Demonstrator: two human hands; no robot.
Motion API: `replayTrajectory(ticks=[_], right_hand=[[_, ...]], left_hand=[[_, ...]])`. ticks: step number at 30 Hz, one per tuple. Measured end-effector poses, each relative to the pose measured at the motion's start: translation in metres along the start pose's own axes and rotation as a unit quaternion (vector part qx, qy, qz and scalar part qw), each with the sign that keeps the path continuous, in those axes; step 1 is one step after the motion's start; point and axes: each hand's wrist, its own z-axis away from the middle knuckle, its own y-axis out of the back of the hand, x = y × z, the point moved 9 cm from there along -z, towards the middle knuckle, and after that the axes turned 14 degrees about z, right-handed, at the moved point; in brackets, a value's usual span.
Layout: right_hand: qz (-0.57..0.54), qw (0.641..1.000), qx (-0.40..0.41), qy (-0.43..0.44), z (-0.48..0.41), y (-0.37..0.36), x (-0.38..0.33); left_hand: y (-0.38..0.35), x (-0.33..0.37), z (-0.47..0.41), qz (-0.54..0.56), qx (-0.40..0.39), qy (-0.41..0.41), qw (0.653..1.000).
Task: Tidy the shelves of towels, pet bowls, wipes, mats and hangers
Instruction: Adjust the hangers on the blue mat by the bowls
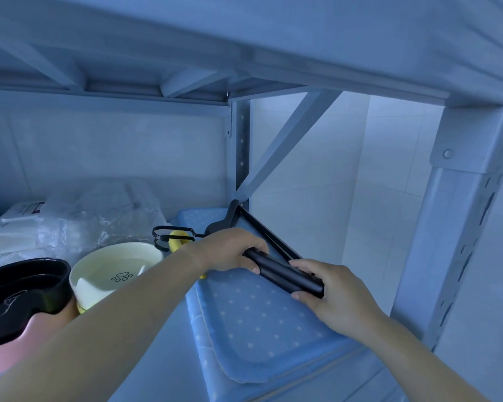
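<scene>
Both hands curl round the black hangers, left hand and right hand; I'd square them, then lay them flat on the mat.

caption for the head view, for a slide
Left hand and right hand grip black hangers over a blue dotted mat, beside a cream bowl and a black bowl.

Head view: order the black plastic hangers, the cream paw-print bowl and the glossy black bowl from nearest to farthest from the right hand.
1. Black plastic hangers: gripped in the right hand, right side.
2. Cream paw-print bowl: to the left, beyond the left hand.
3. Glossy black bowl: far left, beside the cream one.
</scene>
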Motion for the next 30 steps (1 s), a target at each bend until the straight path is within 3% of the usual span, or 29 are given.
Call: replayTrajectory(ticks=[24,30], right_hand=[[-0.011,1.0,-0.01,0.018,-0.042,-0.02,-0.007],[-0.007,1.0,-0.011,0.023,-0.042,-0.02,-0.006]], left_hand=[[0.016,-0.039,0.003,0.006,0.035,0.071,0.997],[0.011,-0.03,0.019,-0.079,0.086,0.079,0.99]])
